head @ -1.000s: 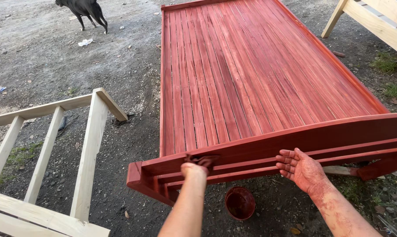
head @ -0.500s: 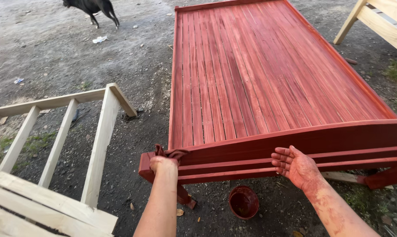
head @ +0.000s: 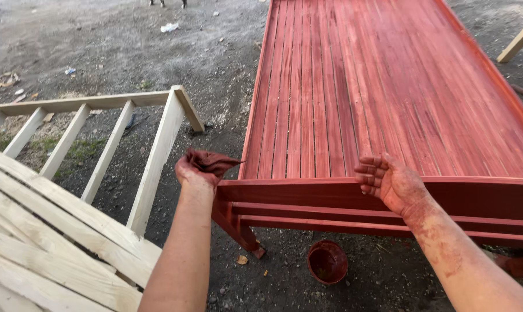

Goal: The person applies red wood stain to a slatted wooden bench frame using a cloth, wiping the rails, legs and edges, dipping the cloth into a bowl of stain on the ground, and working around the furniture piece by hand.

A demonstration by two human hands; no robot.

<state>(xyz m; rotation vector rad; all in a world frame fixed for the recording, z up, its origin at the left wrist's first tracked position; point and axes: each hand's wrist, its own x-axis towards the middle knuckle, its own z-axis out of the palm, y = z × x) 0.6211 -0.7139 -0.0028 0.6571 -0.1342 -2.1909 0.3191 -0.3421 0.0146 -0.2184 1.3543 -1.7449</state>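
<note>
A dark red, stain-soaked rag (head: 212, 162) is seen bunched in the left hand (head: 196, 172), the fingers clenched around it so that a loose corner pokes out to the right. The rag is held at the near left corner of a red-painted slatted wooden bed frame (head: 354, 104), just above the end rail (head: 307, 193); whether cloth and wood are touching cannot be told. The right hand (head: 391, 182) is shown farther along the same rail, well apart from the rag, its palm turned up and its fingers loosely curled, with nothing grasped; its heel appears to rest against the rail's top edge. Both the hand and the forearm behind it are smeared with red stain.

Below the rail, on the dark gravel ground (head: 128, 52), a small round container (head: 327, 262) coated in the same red is seen standing upright, between the two forearms. To the left of the bed, an unpainted pale wooden frame (head: 108, 150) with upright bars is pictured, and lower left a pale slatted surface (head: 47, 242) in bare wood. Scraps of litter are scattered over the ground at upper left.
</note>
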